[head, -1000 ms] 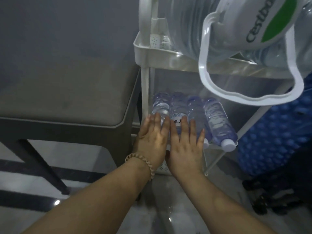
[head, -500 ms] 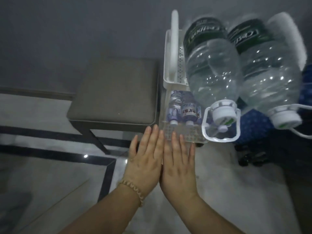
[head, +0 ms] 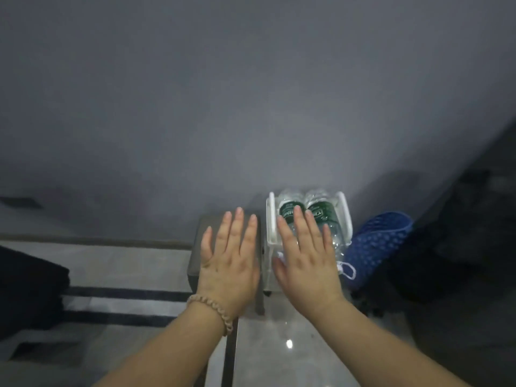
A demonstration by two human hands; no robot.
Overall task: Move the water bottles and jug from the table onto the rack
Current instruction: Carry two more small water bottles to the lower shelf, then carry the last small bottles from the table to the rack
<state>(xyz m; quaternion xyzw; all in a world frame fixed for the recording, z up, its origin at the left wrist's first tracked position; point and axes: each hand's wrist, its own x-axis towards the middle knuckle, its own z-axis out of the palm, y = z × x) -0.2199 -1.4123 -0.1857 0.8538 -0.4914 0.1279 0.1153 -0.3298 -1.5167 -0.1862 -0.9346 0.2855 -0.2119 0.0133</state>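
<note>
Grey wall fills most of what I see, with pale glossy floor below it crossed by dark stripes. Against the wall stands the white rack [head: 270,241], and on its top tier lie two big clear jugs [head: 312,216] side by side, green labels up, necks toward me; a white carry loop [head: 347,270] hangs off the front at the right. Whatever sits on the lower tier is hidden behind my right hand [head: 305,261]. Just left of the rack is a grey padded stool [head: 195,263], and to the right a blue dimpled thing [head: 377,244] I cannot identify.

Both my hands are held flat out in front of me, palms down, fingers [head: 237,227] straight and slightly spread, gripping nothing. My left hand [head: 229,263], with a beaded bracelet [head: 215,311] at the wrist, floats over the stool; my right floats in front of the jugs, not touching them as far as I can tell.

No table is in sight, so I judge the loading is done or nearly so. To finish well, I should check that the jugs rest fully inside the tier's rim and cannot roll forward, and tuck that dangling loop in so it snags nothing. If anything remains on the table, I must turn back for it.
</note>
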